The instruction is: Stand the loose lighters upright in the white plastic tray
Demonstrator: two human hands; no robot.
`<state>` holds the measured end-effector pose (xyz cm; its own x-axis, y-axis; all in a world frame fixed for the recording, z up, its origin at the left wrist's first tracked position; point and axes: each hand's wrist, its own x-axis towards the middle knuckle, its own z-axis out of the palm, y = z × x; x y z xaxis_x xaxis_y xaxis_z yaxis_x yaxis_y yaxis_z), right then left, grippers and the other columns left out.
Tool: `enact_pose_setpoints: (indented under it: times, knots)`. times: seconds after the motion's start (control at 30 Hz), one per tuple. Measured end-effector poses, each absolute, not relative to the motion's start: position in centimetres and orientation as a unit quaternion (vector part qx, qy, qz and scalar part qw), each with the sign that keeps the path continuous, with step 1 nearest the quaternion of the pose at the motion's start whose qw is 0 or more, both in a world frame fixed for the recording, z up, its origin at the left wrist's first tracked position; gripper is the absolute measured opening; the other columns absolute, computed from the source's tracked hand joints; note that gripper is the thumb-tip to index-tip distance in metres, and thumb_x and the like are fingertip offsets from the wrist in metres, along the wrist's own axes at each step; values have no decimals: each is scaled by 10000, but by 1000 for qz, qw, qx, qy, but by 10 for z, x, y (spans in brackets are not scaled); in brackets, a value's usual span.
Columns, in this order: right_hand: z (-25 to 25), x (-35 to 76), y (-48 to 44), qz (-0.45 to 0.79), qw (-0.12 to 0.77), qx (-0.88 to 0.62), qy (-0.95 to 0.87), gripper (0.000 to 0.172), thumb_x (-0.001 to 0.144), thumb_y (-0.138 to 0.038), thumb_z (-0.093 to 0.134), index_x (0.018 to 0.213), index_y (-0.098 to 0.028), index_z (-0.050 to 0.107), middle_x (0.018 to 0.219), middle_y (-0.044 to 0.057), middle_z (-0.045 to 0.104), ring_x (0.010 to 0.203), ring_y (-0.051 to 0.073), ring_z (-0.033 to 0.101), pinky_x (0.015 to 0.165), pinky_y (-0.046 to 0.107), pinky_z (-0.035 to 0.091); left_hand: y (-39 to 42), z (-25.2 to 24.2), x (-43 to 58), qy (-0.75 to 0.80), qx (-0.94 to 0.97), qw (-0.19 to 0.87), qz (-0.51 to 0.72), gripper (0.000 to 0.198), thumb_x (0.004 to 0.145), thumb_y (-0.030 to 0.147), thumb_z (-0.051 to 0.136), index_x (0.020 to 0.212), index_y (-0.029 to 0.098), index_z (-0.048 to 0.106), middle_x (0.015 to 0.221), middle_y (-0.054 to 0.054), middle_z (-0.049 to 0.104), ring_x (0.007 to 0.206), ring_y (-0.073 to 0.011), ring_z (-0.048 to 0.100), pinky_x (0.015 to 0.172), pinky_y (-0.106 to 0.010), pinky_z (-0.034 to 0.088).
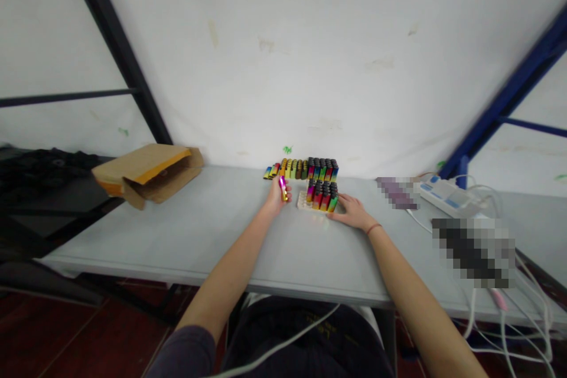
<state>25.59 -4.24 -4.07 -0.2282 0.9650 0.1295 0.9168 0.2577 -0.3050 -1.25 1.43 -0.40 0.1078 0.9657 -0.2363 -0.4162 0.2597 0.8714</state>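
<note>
Surface [212, 236]: grey
Cardboard box [150, 165]: far left, opening rightward
Tray [303, 202]: centre, partly filled with colourful tubes [325, 198]
Right hand [354, 212]: fingers apart, at tray's right
Left hand [275, 194]: fingers clamped on shiny tube [283, 188]
Shiny tube: just left of tray

Two hands are seen, a left hand [274, 195] and a right hand [354, 212]. One shiny tube [284, 189] is held. Two blocks of black-topped tubes are counted, a rear block [323, 169] and a front block [322, 197], their individual tubes being too small to be numbered surely. One white tray [303, 202], one cardboard box [144, 166], one power strip [447, 196] and one table [155, 236] are shown.
</note>
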Motion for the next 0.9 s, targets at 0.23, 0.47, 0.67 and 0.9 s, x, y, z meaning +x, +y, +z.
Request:
enact_pose_setpoints:
  times: [0.23, 0.47, 0.67, 0.9]
  knots:
    - [-43, 256, -41, 73, 151, -599, -783, 771, 862, -629, 636, 1466, -163, 533, 1520, 171, 535, 1402, 352, 477, 1165, 512, 346, 4, -6, -5, 431, 381, 660, 483, 633, 880, 801, 364, 615, 226, 396, 429, 81, 288, 329, -64, 254, 368, -201, 216]
    - [-42, 255, -42, 70, 144, -605, -780, 773, 864, -632, 636, 1474, -170, 527, 1525, 171, 530, 1411, 360, 468, 1168, 530, 343, 4, -7, -3, 467, 351, 646, 492, 511, 937, 615, 323, 595, 237, 349, 420, 84, 227, 330, -70, 148, 367, -208, 136]
    - [-43, 256, -42, 69, 140, -605, -781, 762, 874, -639, 619, 1464, -164, 539, 1528, 172, 525, 1405, 357, 475, 1171, 523, 343, 1, -5, 2, 499, 325, 615, 516, 436, 940, 504, 342, 598, 235, 356, 411, 79, 257, 331, -74, 165, 364, -207, 126]
    - [-46, 256, -40, 66, 150, -603, -780, 770, 860, -634, 636, 1472, -179, 530, 1535, 171, 522, 1422, 356, 462, 1175, 531, 338, 2, -5, 2, 487, 300, 610, 549, 452, 953, 537, 332, 623, 232, 375, 419, 86, 263, 332, -70, 193, 365, -201, 148]
